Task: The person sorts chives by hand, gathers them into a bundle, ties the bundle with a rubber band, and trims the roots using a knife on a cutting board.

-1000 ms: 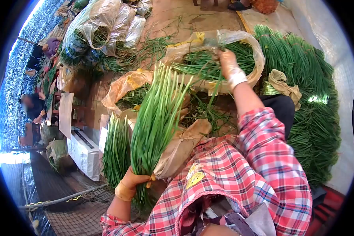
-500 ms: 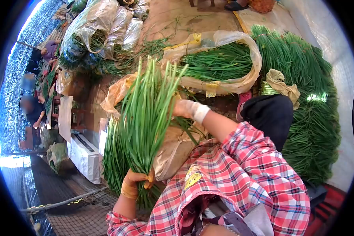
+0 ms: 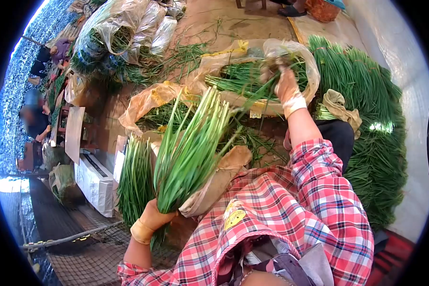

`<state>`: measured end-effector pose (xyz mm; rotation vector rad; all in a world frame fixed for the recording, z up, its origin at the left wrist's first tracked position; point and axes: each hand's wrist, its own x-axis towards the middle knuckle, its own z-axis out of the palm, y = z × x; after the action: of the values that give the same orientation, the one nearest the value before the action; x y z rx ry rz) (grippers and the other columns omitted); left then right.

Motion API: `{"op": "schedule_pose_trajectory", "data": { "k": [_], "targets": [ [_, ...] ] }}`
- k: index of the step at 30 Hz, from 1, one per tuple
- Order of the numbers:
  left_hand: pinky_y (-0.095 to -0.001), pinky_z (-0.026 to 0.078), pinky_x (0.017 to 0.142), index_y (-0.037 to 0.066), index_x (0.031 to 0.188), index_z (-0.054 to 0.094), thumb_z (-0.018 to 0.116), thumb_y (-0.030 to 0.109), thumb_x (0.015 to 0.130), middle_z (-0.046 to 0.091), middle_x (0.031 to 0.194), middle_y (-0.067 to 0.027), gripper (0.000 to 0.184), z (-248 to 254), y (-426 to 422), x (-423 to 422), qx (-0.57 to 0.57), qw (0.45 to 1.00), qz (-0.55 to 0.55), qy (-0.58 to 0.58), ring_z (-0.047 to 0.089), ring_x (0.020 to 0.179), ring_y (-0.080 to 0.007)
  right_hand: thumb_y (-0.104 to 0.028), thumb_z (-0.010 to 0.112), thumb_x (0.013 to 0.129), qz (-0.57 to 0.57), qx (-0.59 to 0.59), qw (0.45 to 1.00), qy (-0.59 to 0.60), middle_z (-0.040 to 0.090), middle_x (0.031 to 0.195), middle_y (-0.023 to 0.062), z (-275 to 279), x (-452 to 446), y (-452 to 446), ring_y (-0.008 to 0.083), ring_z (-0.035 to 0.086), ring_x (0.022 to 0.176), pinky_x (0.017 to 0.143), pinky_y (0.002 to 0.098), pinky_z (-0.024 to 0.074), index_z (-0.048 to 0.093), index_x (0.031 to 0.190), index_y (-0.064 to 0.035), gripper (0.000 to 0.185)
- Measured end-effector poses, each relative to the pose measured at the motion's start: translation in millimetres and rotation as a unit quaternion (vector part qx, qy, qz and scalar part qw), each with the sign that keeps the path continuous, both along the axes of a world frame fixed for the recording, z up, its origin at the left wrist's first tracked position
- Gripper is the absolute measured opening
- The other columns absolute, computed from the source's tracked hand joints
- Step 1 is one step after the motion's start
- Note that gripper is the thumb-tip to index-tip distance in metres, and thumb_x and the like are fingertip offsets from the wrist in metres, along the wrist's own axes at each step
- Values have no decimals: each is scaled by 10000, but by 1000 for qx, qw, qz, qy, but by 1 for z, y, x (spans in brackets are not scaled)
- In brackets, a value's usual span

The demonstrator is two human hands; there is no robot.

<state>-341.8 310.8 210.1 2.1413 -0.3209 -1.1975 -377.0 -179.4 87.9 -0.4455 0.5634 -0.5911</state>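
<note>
My left hand (image 3: 156, 218) is closed around the leafy lower end of a thick bunch of garlic chives (image 3: 190, 155), whose pale stem ends fan upward and to the right. My right hand (image 3: 287, 88), with a white band at the wrist, reaches over an open plastic bag (image 3: 311, 71) of loose chives (image 3: 245, 78). Motion smears its fingers, and a few blades lie by them; whether they grip any cannot be made out. Just left of the held bunch stands another chive bundle (image 3: 134, 178). A beige cloth (image 3: 214, 183) covers my lap under the bunch.
Stacked chive bundles (image 3: 374, 143) line the right side by a plastic sheet. A tan cloth (image 3: 342, 107) lies near my knee. Stuffed plastic bags (image 3: 114, 33) stand at the upper left. To the left are a white box (image 3: 94, 183), netting and a rope (image 3: 76, 242). Other people sit farther left.
My right hand has left the side of the held bunch and moved up and right to the open bag. The bunch in my left hand has tilted rightward, its stems spreading.
</note>
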Motion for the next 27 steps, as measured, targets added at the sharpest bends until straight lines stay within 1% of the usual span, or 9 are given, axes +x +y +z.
{"op": "schedule_pose_trajectory", "data": {
  "k": [4,9,12,15,18,20,22,26,27],
  "targets": [
    [-321,508,678,7,1075,596,706,114,720,676,860,-140,386,-14,-7,6,-55,972,-87,-213,664,784,-255,-345,477,920,388,-223,890,91,603,868,9,13,-6,97,190,588,688,526,315,469,529,1049,-144,244],
    [-358,505,726,69,1135,582,697,147,720,648,905,-191,438,9,-14,-4,34,951,-88,-295,631,860,-342,-180,541,871,27,35,999,4,500,685,-13,-49,2,46,67,400,525,519,220,377,536,880,-91,90],
    [-376,504,718,97,1164,570,674,156,734,645,904,-191,446,3,-7,-4,38,949,-71,-305,625,863,-349,-38,562,796,136,-114,981,72,555,652,-17,20,-7,37,61,380,434,377,182,312,634,918,-36,142],
    [-322,494,757,50,1162,563,629,26,724,656,958,-177,443,-3,-14,-4,95,941,-72,-318,642,916,-291,-66,643,735,294,-529,789,105,654,785,55,32,4,81,144,590,623,524,280,474,664,1012,-89,279],
    [-406,491,747,157,1186,566,602,124,745,635,913,-199,443,-6,-15,-2,74,929,-92,-351,603,884,-365,-351,730,684,343,-826,392,217,641,948,114,49,22,136,266,624,901,769,373,500,630,1089,-139,469],
    [-405,488,756,158,1192,564,598,104,733,635,915,-197,463,1,-17,-4,83,936,-104,-326,603,880,-366,-263,676,668,368,-836,373,165,618,986,125,43,26,152,291,599,950,793,380,489,634,1071,-134,425],
    [-409,488,754,158,1187,569,595,105,733,634,921,-197,457,-1,-9,-2,85,938,-103,-321,602,877,-370,-157,619,665,311,-837,447,53,614,946,121,25,26,164,303,596,925,785,388,484,644,999,-109,338],
    [-420,487,755,144,1237,521,598,105,723,630,924,-212,521,-1,-7,1,103,931,-114,-332,599,877,-381,-109,626,650,251,-885,392,13,599,914,119,15,30,165,316,587,889,748,415,485,632,877,-90,228],
    [-425,487,755,138,1261,497,600,109,722,628,924,-218,550,-1,-6,-1,113,929,-113,-333,599,876,-385,-125,644,661,279,-844,458,9,604,857,124,11,31,167,330,588,868,732,401,484,626,869,-89,212]
  ]
}}
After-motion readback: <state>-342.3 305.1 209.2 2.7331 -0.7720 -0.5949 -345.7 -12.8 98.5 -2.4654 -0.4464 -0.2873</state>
